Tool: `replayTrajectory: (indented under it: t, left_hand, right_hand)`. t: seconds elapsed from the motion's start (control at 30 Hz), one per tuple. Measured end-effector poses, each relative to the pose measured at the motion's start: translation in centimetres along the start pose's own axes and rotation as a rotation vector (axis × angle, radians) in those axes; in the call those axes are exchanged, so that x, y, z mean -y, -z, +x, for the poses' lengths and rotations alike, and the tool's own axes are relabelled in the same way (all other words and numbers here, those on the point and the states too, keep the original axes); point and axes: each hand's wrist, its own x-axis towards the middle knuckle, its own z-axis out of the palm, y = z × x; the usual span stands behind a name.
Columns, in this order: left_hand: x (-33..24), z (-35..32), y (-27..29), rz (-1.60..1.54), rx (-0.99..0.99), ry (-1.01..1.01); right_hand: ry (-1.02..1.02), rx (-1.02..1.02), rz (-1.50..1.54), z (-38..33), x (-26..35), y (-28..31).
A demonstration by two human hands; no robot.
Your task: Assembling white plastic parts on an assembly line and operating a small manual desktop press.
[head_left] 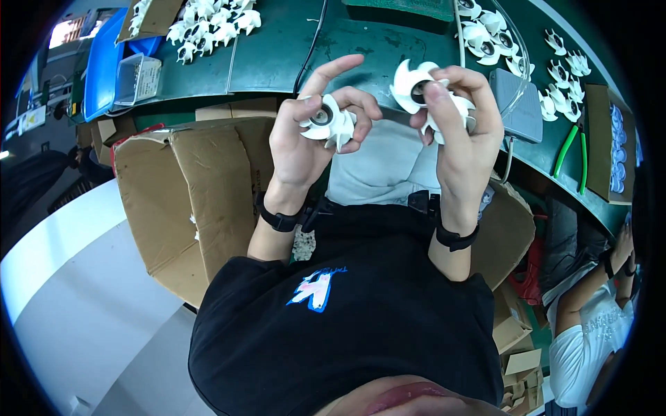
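My left hand grips a small white fan impeller with curved blades and a dark-ringed hub. Its thumb lies by the hub, and the index finger points out to the right. Level with it, my right hand is closed on white bladed impellers; one shows above the thumb and white blades show below it. How many it holds I cannot tell, as the fingers cover part of them. Both hands are raised in front of the green table's near edge, apart from each other.
Loose impellers lie in groups on the green table, at far left and far right. A grey box, green-handled pliers and a carton of blue parts sit right. An open cardboard box stands left; a co-worker's arm shows right.
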Motion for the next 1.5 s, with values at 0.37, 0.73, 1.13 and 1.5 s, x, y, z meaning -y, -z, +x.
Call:
replayTrajectory:
  t: [0.37, 0.73, 1.13, 1.5]
  left_hand:
    - [3.6, 8.4, -1.5, 1.602, -0.247, -0.838]
    - [4.3, 4.5, -3.4, 0.799, -0.305, -0.755]
    - [3.9, 0.0, -4.8, -0.331, -0.348, -0.337]
    - [-8.7, 2.8, 2.4, -1.023, -0.151, -0.294]
  right_hand:
    - [-0.075, 0.050, 0.738, -1.9, 0.3, 1.8]
    - [-0.114, -0.209, 0.488, -2.5, 0.8, 0.1]
    - [0.601, 0.070, -1.021, -1.1, 0.8, -6.2]
    - [0.702, -0.095, -0.846, 1.2, 0.6, -2.0]
